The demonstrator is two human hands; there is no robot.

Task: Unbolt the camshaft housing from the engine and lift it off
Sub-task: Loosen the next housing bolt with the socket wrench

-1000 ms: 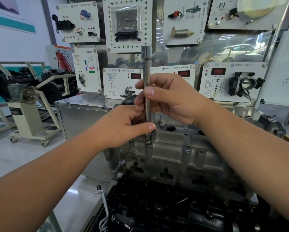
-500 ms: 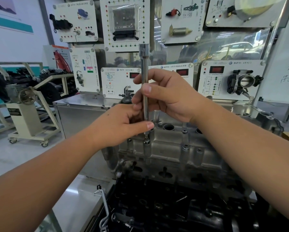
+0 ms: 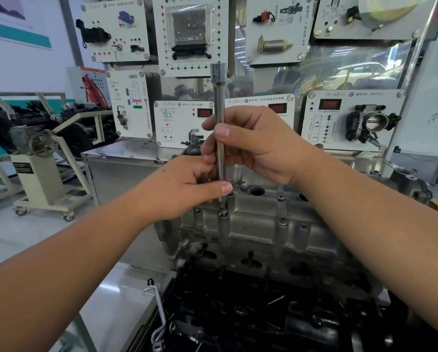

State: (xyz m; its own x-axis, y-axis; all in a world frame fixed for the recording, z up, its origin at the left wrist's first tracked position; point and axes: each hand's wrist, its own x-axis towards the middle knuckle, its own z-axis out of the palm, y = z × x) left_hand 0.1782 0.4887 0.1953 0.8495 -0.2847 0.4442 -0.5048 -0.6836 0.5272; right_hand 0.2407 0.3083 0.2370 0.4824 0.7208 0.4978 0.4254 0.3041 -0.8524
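Bolts (image 3: pixel 282 221) in view sit in the camshaft housing (image 3: pixel 258 224), the grey cast-aluminium block at centre, not yet lifted, so we judge the task early. Our right hand (image 3: pixel 258 146) pinches the smooth steel extension bar (image 3: pixel 220 123) mid-shaft; our left hand (image 3: pixel 187 189) curls round its lower end, tip on a near-left bolt. Beyond, white plastic display panels (image 3: pixel 187 34).
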